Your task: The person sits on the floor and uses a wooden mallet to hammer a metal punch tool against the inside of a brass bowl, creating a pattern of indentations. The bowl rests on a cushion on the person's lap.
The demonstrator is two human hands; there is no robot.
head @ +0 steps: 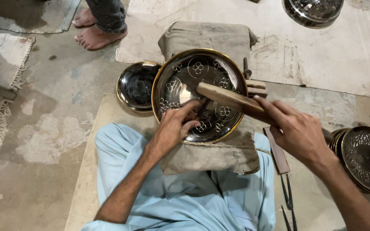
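1. Nearest the camera, the person sits cross-legged in light blue clothes with a tan cloth pad [210, 156] across the lap, and it carries the work.
2. On that pad lies a round metal plate [198, 95] with a gold rim, tilted slightly toward the person and reaching to the pad's far edge.
3. The left hand [174, 128] rests on the plate's near left part, fingers pinched around something small pressed to the surface; what it is cannot be made out.
4. The right hand [298, 132] is closed around the handle of a wooden mallet [228, 97], whose head hangs just above the left fingers.
5. Flower patterns already ring most of the plate, so the decorating looks well along; the centre is plain, and how much remains I cannot tell.
6. At the pad's right edge, a flat bar [276, 149] and dark tongs [288, 199] lie on the mat.
7. A stack of textured plates [367, 158] sits further right.
8. A smaller dark bowl [135, 85] touches the plate's left side.
9. Farthest away, another person's bare feet [95, 36] stand on the floor.
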